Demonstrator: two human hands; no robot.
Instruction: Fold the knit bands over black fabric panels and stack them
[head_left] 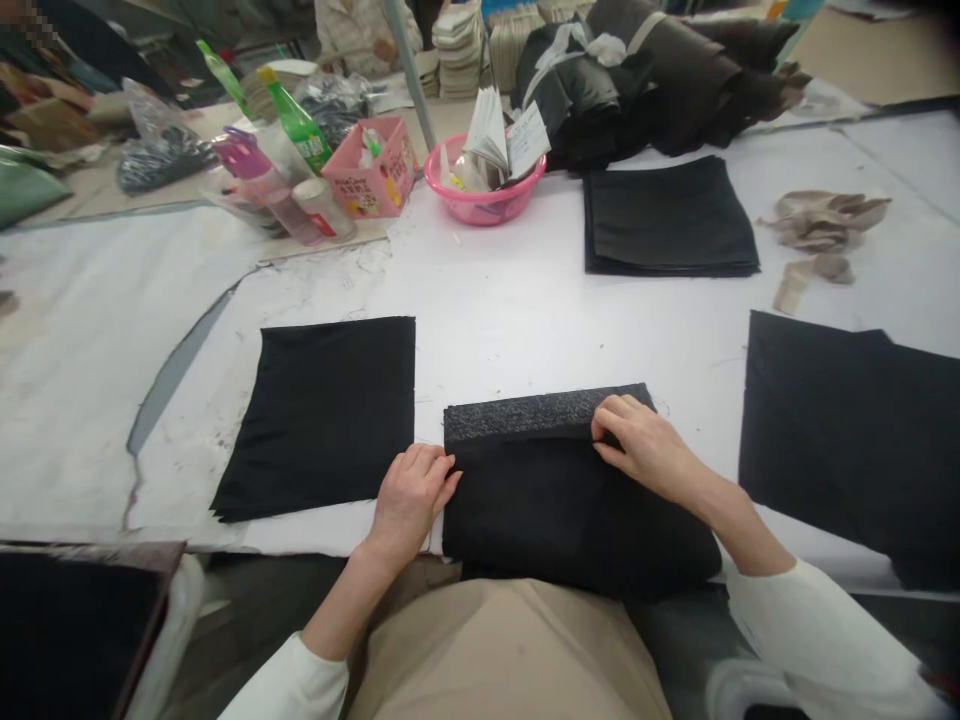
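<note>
A black cloth [555, 510] lies in front of me at the table's near edge, with a speckled dark grey strip [517, 416] along its far side. My left hand [414, 498] has its fingers together at the cloth's left edge, just below the strip. At the strip's right part, my right hand [643, 445] pinches the cloth between thumb and fingers. A stack of black cloth pieces [330, 415] lies left of my left hand. More black cloth [840, 440] rests to the right of my right arm.
Farther back on the white table [510, 310] are a black cloth stack [671, 218], beige scraps [829, 225], a pink basin [486, 205] with papers, a pink box [373, 175] and bottles. Dark fabric rolls [637, 80] lie behind. A person [366, 35] is beyond.
</note>
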